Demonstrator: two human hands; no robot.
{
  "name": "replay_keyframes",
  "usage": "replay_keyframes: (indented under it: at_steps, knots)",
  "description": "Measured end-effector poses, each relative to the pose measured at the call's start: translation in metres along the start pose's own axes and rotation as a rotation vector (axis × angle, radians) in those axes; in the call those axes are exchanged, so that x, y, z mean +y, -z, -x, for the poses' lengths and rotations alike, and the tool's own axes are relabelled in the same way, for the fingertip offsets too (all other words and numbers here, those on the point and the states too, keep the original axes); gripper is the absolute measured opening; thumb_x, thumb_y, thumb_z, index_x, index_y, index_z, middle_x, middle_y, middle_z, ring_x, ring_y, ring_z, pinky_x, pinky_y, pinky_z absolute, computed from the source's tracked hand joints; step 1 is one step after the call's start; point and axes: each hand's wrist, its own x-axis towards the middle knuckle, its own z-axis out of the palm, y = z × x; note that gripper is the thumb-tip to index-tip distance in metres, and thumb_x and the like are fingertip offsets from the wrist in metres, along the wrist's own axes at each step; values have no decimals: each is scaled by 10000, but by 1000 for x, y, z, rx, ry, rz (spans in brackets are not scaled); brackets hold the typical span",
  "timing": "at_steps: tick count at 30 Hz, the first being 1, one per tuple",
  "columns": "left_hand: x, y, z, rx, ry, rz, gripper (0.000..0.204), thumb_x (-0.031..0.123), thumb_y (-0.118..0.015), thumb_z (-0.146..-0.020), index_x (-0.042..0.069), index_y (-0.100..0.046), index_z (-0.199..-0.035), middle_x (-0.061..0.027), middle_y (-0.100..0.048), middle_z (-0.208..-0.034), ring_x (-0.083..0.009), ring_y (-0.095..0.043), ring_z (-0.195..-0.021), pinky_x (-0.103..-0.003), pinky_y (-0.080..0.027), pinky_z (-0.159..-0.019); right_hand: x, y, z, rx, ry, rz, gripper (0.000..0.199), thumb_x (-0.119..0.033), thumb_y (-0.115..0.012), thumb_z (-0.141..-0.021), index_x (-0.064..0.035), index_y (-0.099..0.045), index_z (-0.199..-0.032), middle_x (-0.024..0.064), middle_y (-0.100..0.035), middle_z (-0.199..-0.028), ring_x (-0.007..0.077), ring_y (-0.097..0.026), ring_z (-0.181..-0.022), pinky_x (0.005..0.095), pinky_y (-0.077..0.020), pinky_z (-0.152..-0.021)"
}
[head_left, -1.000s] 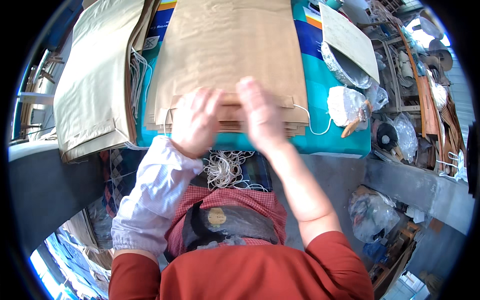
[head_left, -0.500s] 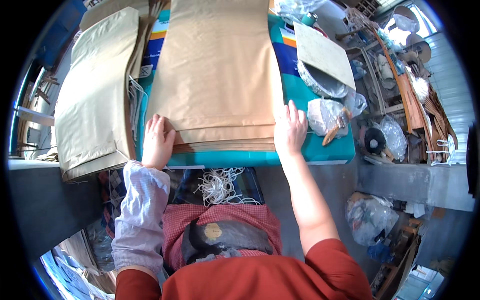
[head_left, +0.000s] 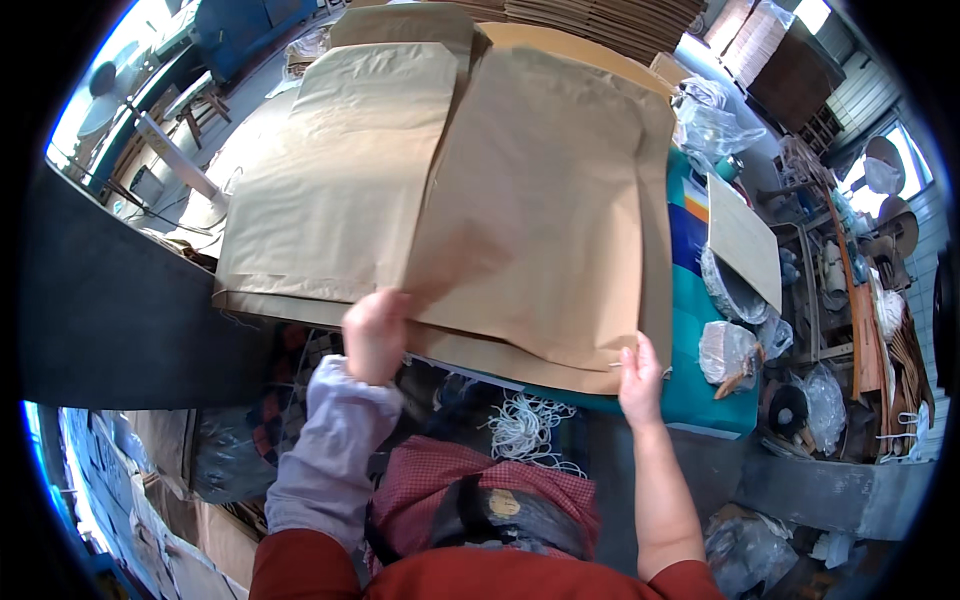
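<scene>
A large brown paper bag (head_left: 550, 200) lies slanted over a stack of similar bags. My left hand (head_left: 374, 335) is closed on its near left corner, next to a second pile of paler paper bags (head_left: 335, 175). Between thumb and fingers, my right hand (head_left: 642, 380) pinches the near right corner. The bag's near edge is lifted and bowed, and its left side is blurred by motion. Beneath the stack, a teal table cover (head_left: 692, 405) shows at the right.
To the right sit a round container (head_left: 730, 285) under a pale board (head_left: 742, 240), and a plastic-wrapped bundle (head_left: 727, 355). White cords (head_left: 527, 428) hang in a tangle below the table edge. A dark grey panel (head_left: 120, 310) stands at the left.
Both hands have gone from lying on the stack to gripping the top bag's near corners. That bag has shifted and tilted toward the left pile. The view has turned left.
</scene>
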Motion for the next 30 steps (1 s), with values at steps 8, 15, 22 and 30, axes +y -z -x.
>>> replay_keyframes:
  at_steps: [8, 15, 22, 30]
  knots:
    - [-195, 137, -40, 410, 363, -212, 258, 189, -504, -954, -22, -592, -835, -138, -592, -719, -208, -565, -641, -355, -436, -601, -64, -203, -49, -446, -95, -390, 478, -14, -508, -888, 49, -376, -1343, 91, -595, -875, 126, -564, -747, 259, -491, -678]
    - [-337, 195, -45, 328, 658, -594, 182, 149, -551, -897, -14, -631, -903, -191, -663, -856, -328, -649, -839, -414, -486, -730, -114, -226, 0, -782, -130, -442, 705, -110, -542, -905, 34, -131, -1459, 98, -622, -798, 130, -597, -669, 283, -500, -608]
    - [-151, 114, 1, 106, 239, -346, 249, 122, -653, -847, 32, -620, -1077, -121, -636, -964, -270, -613, -844, -351, -493, -763, -56, 18, 26, -520, 103, 299, 132, -116, -643, -815, -27, -695, -898, 127, -680, -884, 262, -639, -804, 355, -511, -750]
    - [35, -12, 104, -810, -283, 130, 166, 104, -742, -673, 28, -649, -788, -107, -627, -777, -296, -614, -744, -387, -494, -678, 47, 213, 22, 47, 120, 1262, 445, -23, -638, -798, -167, -567, -1214, 102, -561, -903, 306, -611, -868, 413, -490, -767]
